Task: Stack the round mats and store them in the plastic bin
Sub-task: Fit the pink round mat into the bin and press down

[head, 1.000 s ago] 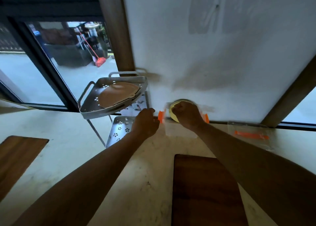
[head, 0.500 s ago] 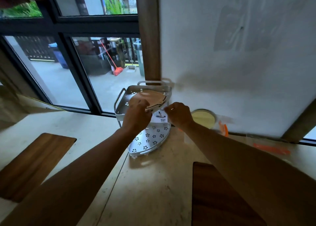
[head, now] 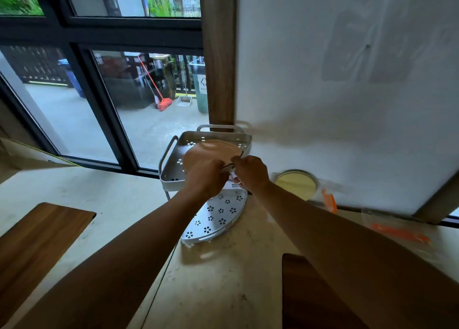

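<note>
I see both hands, left hand (head: 207, 177) and right hand (head: 250, 172), grips clamped on brown mat (head: 211, 151) in rack (head: 171, 177), bin (head: 295, 185) beside on surface (head: 223, 279).

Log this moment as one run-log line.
left hand: on brown mat | right hand: same mat edge | mat: on rack top shelf

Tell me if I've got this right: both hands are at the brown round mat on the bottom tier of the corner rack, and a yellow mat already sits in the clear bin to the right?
Not quite. The head view shows the brown round mat on the rack's top tier, not the bottom one, which holds no mat. The rest holds: the left hand and right hand are at its near edge, and the yellow mat sits in the clear bin.
</note>
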A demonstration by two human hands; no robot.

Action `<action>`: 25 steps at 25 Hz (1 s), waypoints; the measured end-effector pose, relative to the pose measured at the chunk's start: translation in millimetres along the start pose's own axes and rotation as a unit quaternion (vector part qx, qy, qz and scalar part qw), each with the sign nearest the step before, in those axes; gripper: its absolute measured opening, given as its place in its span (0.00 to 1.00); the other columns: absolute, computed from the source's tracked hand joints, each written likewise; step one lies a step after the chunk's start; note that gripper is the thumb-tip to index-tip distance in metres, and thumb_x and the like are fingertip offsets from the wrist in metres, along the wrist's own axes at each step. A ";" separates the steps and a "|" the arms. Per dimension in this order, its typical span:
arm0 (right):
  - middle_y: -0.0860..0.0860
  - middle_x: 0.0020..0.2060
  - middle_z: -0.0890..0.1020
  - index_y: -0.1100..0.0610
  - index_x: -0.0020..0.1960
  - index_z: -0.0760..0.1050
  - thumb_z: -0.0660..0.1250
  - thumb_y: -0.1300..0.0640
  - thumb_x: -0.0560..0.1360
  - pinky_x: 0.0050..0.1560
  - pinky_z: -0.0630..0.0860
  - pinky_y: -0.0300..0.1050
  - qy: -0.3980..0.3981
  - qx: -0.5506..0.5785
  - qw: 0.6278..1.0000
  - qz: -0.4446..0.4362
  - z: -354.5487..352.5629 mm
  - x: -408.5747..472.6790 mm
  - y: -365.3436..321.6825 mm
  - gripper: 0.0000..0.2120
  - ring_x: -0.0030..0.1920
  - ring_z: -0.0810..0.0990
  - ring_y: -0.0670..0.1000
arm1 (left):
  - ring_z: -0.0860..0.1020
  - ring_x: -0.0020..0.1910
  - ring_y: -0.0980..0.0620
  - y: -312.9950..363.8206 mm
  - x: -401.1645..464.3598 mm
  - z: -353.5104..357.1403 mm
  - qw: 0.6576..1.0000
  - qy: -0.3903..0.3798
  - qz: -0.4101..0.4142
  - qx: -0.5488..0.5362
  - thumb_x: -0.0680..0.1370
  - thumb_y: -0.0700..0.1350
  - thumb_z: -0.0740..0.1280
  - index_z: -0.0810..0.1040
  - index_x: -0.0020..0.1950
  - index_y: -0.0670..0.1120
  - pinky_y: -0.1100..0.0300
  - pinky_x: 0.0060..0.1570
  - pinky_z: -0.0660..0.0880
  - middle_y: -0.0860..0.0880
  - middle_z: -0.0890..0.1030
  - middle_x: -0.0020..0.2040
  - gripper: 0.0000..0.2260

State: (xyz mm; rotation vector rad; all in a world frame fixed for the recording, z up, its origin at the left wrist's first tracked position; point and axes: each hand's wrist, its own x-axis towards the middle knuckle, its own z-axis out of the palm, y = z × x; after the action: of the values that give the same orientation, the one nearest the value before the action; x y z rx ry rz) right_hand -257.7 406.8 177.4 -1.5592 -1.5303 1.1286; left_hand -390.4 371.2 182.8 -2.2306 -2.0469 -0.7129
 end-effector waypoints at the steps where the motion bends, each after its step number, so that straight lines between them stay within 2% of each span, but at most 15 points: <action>1: 0.53 0.36 0.82 0.53 0.36 0.74 0.60 0.49 0.77 0.34 0.79 0.44 -0.006 -0.002 1.000 -0.005 0.2 2.0 -2.3 0.14 0.32 0.81 0.50 | 0.80 0.45 0.51 0.2 1.1 2.3 1.000 -0.004 0.006 -0.005 0.80 0.47 0.62 0.83 0.50 0.48 0.55 0.49 0.76 0.49 0.84 0.45 0.10; 2: 0.53 0.36 0.82 0.54 0.37 0.75 0.60 0.50 0.77 0.34 0.79 0.44 -0.006 -0.017 1.000 -0.012 1.3 3.7 -5.0 0.13 0.34 0.82 0.52 | 0.80 0.46 0.51 0.3 1.7 3.5 1.000 -0.012 0.013 -0.009 0.81 0.45 0.61 0.83 0.51 0.48 0.55 0.50 0.77 0.50 0.84 0.46 0.11; 5: 0.57 0.41 0.84 0.61 0.45 0.78 0.59 0.55 0.76 0.46 0.81 0.50 0.040 -0.063 0.996 -0.052 5.1 5.2 -14.0 0.12 0.42 0.84 0.58 | 0.80 0.49 0.52 0.8 3.6 -1.1 1.000 -0.013 0.016 -0.006 0.81 0.43 0.59 0.83 0.52 0.50 0.54 0.51 0.77 0.51 0.84 0.49 0.12; 8: 0.54 0.42 0.83 0.59 0.46 0.78 0.60 0.56 0.76 0.44 0.77 0.45 0.064 -0.067 0.991 -0.095 2.5 0.5 -29.6 0.10 0.43 0.81 0.55 | 0.80 0.52 0.50 5.4 5.9 -15.2 0.999 0.039 0.030 0.017 0.80 0.45 0.58 0.81 0.53 0.51 0.53 0.52 0.76 0.51 0.84 0.52 0.12; 11: 0.53 0.44 0.83 0.56 0.46 0.78 0.62 0.55 0.76 0.47 0.74 0.45 0.075 -0.052 0.990 -0.111 -4.4 -4.5 -49.0 0.08 0.44 0.79 0.52 | 0.82 0.44 0.43 15.6 6.5 -34.0 0.999 0.020 -0.046 -0.010 0.79 0.44 0.59 0.82 0.50 0.46 0.49 0.45 0.80 0.43 0.85 0.47 0.12; 15: 0.56 0.46 0.84 0.60 0.50 0.80 0.63 0.52 0.77 0.55 0.78 0.53 0.101 -0.034 0.987 -0.120 -20.0 -24.7 -73.7 0.13 0.48 0.83 0.57 | 0.82 0.41 0.43 39.2 2.4 -60.0 0.997 0.017 -0.069 -0.036 0.79 0.41 0.60 0.83 0.48 0.43 0.50 0.46 0.80 0.42 0.85 0.44 0.11; 18: 0.57 0.42 0.85 0.61 0.46 0.82 0.64 0.52 0.76 0.54 0.79 0.53 0.144 -0.022 0.980 -0.137 -45.2 -48.0 -90.9 0.13 0.46 0.83 0.57 | 0.82 0.41 0.44 71.3 -4.5 -84.5 0.996 0.047 -0.060 -0.047 0.81 0.44 0.60 0.84 0.48 0.43 0.57 0.40 0.74 0.43 0.85 0.44 0.13; 21: 0.57 0.38 0.85 0.61 0.41 0.81 0.66 0.52 0.75 0.52 0.80 0.56 0.138 0.047 0.980 -0.134 -74.8 -70.9 -100.6 0.13 0.42 0.84 0.57 | 0.82 0.40 0.44 103.7 -14.7 -104.7 0.992 0.067 -0.054 -0.091 0.81 0.49 0.61 0.83 0.46 0.42 0.57 0.38 0.73 0.43 0.85 0.42 0.15; 23: 0.55 0.33 0.84 0.60 0.36 0.81 0.66 0.51 0.74 0.46 0.79 0.50 0.151 0.032 0.977 -0.145 -95.7 -87.7 -104.2 0.14 0.38 0.83 0.54 | 0.82 0.39 0.47 121.6 -22.7 -112.6 0.986 0.066 -0.048 -0.143 0.80 0.53 0.61 0.82 0.44 0.42 0.58 0.38 0.76 0.46 0.84 0.40 0.17; 25: 0.57 0.31 0.82 0.62 0.34 0.80 0.66 0.53 0.74 0.42 0.78 0.49 0.162 0.027 0.974 -0.153 -118.2 -104.0 -104.2 0.15 0.35 0.81 0.56 | 0.79 0.36 0.52 137.8 -32.4 -117.1 0.977 0.061 -0.034 -0.202 0.79 0.55 0.62 0.82 0.43 0.45 0.64 0.33 0.71 0.52 0.81 0.37 0.16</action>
State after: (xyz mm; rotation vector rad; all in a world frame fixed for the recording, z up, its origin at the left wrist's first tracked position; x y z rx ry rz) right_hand -186.5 325.7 332.4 -1.3361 -1.4417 0.6982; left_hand -296.4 284.5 314.7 -2.2361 -2.0780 -1.3456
